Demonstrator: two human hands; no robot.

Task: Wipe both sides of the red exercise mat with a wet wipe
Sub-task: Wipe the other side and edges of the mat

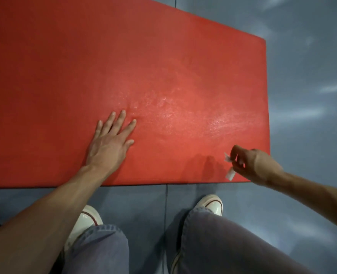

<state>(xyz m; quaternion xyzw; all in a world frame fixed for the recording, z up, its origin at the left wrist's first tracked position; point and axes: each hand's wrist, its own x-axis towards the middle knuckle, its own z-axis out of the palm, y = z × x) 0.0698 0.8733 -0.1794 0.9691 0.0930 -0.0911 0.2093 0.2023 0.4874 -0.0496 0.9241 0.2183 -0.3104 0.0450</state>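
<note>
Wiping top side of red mat (124, 66), which lies flat on grey floor (306, 95); wet sheen mid-right. Left hand (111, 143) flat, fingers spread, pressing mat. Right hand (250, 165) pinches crumpled wet wipe (229, 171) over near right corner. Next, probably: finish this side, flip. Knees, white shoes (211, 204) crowd near edge.

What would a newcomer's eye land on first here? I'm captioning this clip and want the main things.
The big red mat fills most of the view, lying on a grey floor, with a wet sheen right of its middle. The left hand presses flat on the mat near its front edge. The right hand pinches a small white wipe above the mat's near right corner.
</note>
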